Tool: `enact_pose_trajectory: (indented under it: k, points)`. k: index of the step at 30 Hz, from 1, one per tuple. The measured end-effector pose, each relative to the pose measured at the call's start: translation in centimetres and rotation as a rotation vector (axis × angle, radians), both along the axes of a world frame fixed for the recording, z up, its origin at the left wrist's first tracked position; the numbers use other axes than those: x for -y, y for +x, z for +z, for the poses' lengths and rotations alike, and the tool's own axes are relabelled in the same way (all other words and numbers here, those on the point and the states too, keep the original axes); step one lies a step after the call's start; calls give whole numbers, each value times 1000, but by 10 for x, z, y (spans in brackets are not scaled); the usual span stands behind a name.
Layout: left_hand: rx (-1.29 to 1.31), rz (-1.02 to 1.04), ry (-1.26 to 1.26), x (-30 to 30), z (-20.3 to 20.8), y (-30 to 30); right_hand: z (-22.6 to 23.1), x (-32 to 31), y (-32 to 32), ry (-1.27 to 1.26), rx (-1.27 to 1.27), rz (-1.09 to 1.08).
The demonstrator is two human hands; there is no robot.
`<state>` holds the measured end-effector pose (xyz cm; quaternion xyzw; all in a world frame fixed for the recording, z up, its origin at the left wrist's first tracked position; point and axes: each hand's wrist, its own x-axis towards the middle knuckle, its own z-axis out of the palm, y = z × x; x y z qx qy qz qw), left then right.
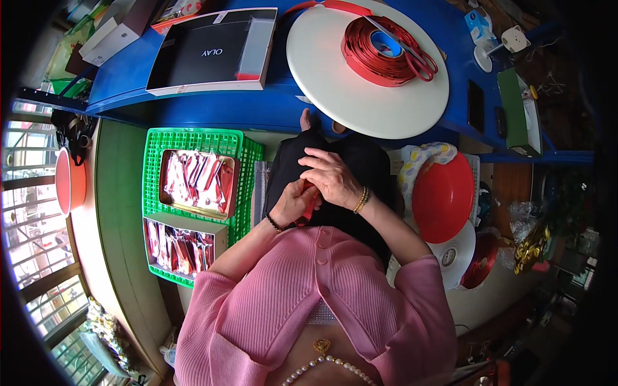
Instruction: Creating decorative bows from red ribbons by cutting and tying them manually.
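Over my lap, both hands meet around a short piece of red ribbon [309,210]. My left hand [290,203] is closed on it, and part of the ribbon hangs below the fingers. My right hand [333,175] pinches the ribbon's upper end against the left fingertips, its other fingers held out; the pinch itself is partly hidden. On the round white board [380,112] ahead lies a big roll of red ribbon [364,56], with scissors [420,62] resting across it. A loose red strip [347,6] curls over the board's far edge.
On my left, a green plastic crate [241,154] carries a tin [193,210] and a box [220,239] of red-and-white pieces. A black-and-white box [212,55] sits on the blue table [212,109]. To the right are a red basin [444,196] and a white spool [456,257].
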<state>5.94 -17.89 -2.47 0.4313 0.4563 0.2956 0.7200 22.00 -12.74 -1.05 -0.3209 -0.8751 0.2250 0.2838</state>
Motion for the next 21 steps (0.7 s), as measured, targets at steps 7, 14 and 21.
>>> enact_pose_trajectory:
  k: [7, 14, 21]
  points:
    - [170, 340, -192, -23, -5, -5, -12, 13, -5, -454, -370, -441]
    - [300, 497, -208, -56, 13, 1, -33, 37, -28, -1113, -728, -295]
    - [453, 632, -247, -60, 15, 2, -6, 31, -26, -1018, -500, -357]
